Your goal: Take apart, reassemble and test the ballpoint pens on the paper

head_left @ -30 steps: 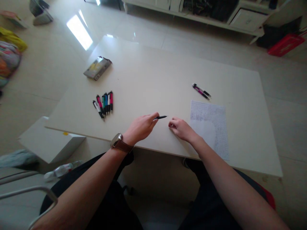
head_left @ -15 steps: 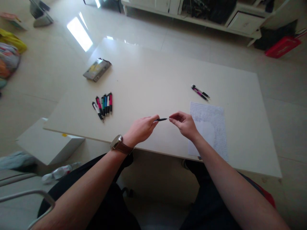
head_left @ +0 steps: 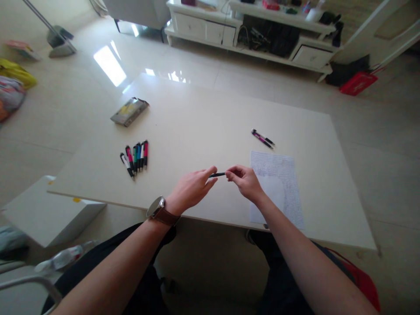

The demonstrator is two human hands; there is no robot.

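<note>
My left hand (head_left: 191,190), with a brown-strapped watch on the wrist, pinches the near end of a thin black pen (head_left: 218,175) just above the pale table (head_left: 203,118). My right hand (head_left: 244,181) grips the pen's other end with its fingertips closed. A written sheet of paper (head_left: 277,186) lies just right of my right hand. Two pens (head_left: 262,138), one pink and one black, lie beyond the paper. A row of several coloured pens (head_left: 135,157) lies to the left of my left hand.
A small yellow-grey box (head_left: 129,111) lies at the table's far left. A white box (head_left: 39,214) stands on the floor beside the table. A low white cabinet (head_left: 249,30) runs along the far wall, with a red basket (head_left: 357,83) nearby.
My right hand rose from the table and took the pen's tip end, then closed in toward my left hand. The camera tilted up, showing more of the room.
</note>
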